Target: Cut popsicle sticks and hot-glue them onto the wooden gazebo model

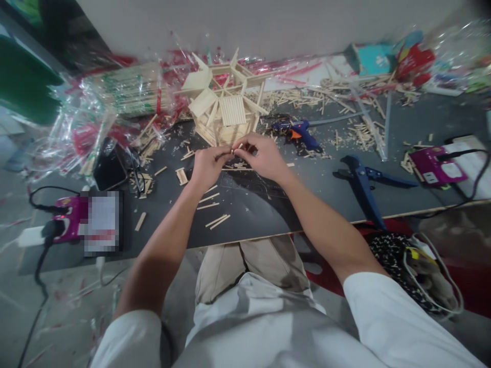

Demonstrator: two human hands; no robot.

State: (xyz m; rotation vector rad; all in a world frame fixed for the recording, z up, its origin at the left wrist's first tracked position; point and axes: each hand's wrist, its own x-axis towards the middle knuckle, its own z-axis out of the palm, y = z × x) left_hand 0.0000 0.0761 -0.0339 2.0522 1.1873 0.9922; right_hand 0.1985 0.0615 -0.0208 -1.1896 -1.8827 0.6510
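Note:
In front of the wooden stick model (232,111), my left hand (208,163) and my right hand (264,155) meet with their fingertips pinched together. Between them shows the tip of a small, pale wooden stick piece (232,151), mostly hidden by the fingers. The model has slatted square panels and open, many-sided framing. Short sticks (218,221) lie on the dark tabletop near my left forearm, and a small spool-shaped wooden piece (181,176) rests left of my left hand. A blue glue gun (303,134) with an orange trigger lies beyond my right hand.
Blue cutter pliers (362,186) lie at the right, reaching over the table edge. Purple power units (437,166) with black cables sit on both sides. A phone (110,163) lies left. Plastic-wrapped stick bundles (126,89) and loose stick scraps (307,97) line the back.

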